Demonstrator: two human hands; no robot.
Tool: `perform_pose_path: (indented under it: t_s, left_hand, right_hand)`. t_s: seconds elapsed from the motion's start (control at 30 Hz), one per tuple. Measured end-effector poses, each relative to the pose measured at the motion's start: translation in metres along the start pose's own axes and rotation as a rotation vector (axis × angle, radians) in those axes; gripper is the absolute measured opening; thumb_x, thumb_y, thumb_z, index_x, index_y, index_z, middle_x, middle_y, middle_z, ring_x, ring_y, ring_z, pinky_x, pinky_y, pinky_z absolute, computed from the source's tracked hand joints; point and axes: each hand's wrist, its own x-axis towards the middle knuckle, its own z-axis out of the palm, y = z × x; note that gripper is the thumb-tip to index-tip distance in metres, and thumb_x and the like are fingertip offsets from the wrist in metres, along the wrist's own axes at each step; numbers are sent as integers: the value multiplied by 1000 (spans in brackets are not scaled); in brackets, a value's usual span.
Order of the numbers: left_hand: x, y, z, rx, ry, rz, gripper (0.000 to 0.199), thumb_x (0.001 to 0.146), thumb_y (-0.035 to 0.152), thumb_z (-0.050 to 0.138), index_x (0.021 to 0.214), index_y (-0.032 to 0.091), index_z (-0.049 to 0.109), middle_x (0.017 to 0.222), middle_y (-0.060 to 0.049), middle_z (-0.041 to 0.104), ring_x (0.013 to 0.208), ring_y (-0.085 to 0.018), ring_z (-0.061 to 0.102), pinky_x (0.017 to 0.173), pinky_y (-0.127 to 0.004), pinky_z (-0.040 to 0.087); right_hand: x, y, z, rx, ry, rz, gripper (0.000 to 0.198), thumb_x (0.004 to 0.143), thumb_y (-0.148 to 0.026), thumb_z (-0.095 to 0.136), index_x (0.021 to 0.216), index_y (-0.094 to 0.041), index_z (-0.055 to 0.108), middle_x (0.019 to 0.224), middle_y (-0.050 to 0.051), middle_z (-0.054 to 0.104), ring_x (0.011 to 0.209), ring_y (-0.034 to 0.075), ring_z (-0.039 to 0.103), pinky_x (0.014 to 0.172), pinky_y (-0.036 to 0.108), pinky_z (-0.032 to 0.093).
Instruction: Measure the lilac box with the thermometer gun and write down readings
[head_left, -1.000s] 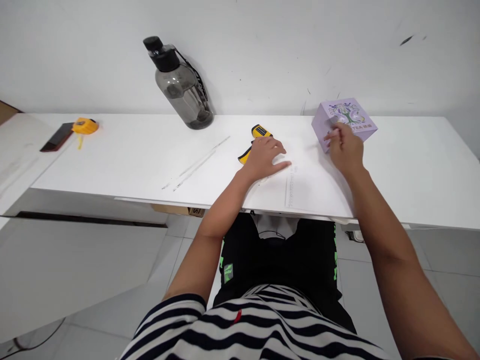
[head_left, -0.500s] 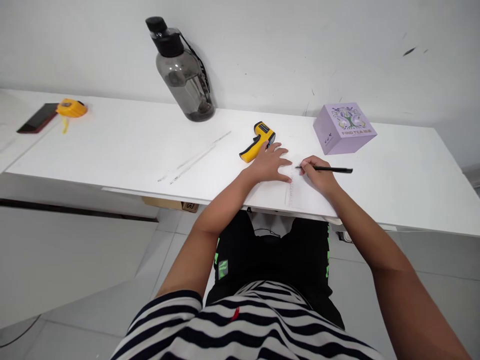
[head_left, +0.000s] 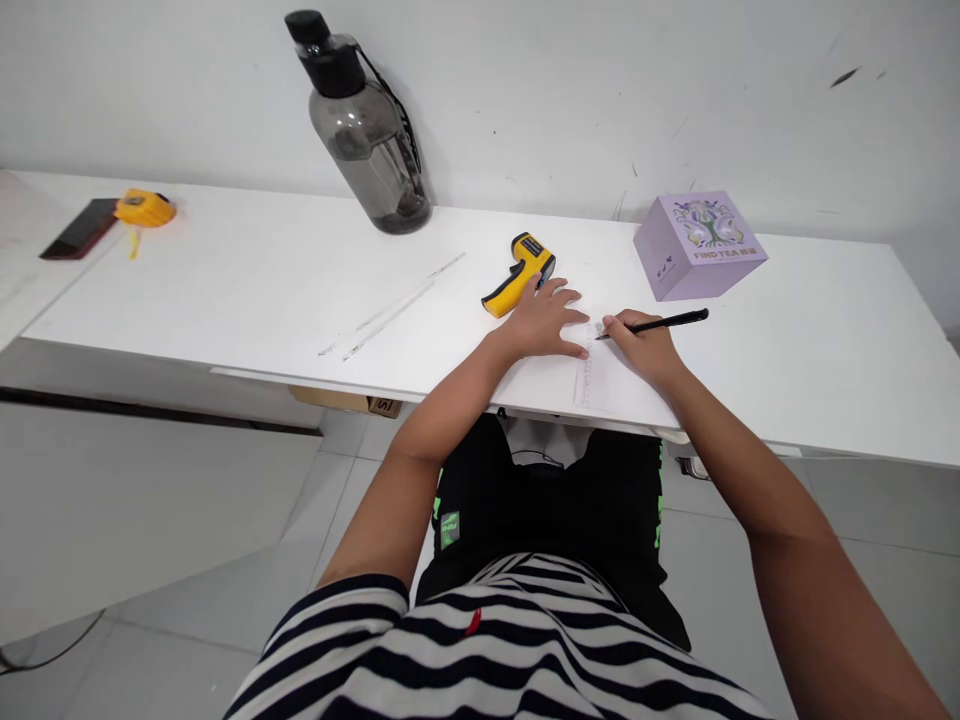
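Observation:
A white spiral-bound notebook (head_left: 622,390) lies near the front edge of the white table, its coil running along the left side of the page. My left hand (head_left: 546,322) rests flat with fingers spread, its fingertips at the coil. Just behind it lies a yellow and black infrared thermometer gun (head_left: 519,280), partly covered by the fingers. My right hand (head_left: 643,345) grips a black pen (head_left: 671,321), tip down at the upper part of the page. Any writing is too faint to make out.
A lilac tea box (head_left: 701,248) stands at the back right. Against the wall is a grey water bottle (head_left: 371,150). A yellow tape measure (head_left: 146,208) and a dark flat object (head_left: 81,230) lie far left. Dark streaks mark the white table (head_left: 247,290).
The pen has tilted, its back end rising while its tip has shifted slightly on the page. My left hand stays spread in place. The whole view has shifted a little.

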Motion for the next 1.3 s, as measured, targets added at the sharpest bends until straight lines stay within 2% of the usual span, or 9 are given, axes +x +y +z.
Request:
perform_pose_path:
  t_s: [0.27,0.43,0.8,1.17,1.3]
  left_hand:
    - [1,0,1,16,13,12,68,86,72,64,136,27,69,154,-9,54,150,-37,34,129,-63,8]
    - [1,0,2,8,13,8,66,86,70,65,136,27,69,154,-10,54,150,-37,34,128,-63,8]
    - [0,-1,2,-47,18,2,63,84,67,69,133,28,70,154,-8,54,152,-38,32,129,-63,5]
    - [0,-1,2,-41,8,6,65,84,69,67,134,28,70,155,-9,53,153,-38,30,129,-64,4]
    - [1,-1,4,-39,11,10,63,85,68,67,134,28,70,155,-8,53,152,-39,30,129,-64,4]
  right_hand:
    - [-1,-1,0,3,32,14,30,85,-43,61,66,-21,69,66,3,66,69,19,60,67,33,47]
    - [0,-3,0,21,4,29,29,84,-41,63,64,-21,67,62,2,63,68,20,60,67,33,46]
    - [-2,-3,0,22,52,16,29,87,-38,61,64,-21,66,61,2,60,66,19,59,67,33,47]
    - [-2,2,0,-27,68,-21,44,89,-57,62,63,-22,63,63,3,62,67,20,60,67,35,48]
    - [-2,2,0,-15,70,-14,42,88,-57,63,64,-22,64,63,3,63,68,21,60,67,35,48]
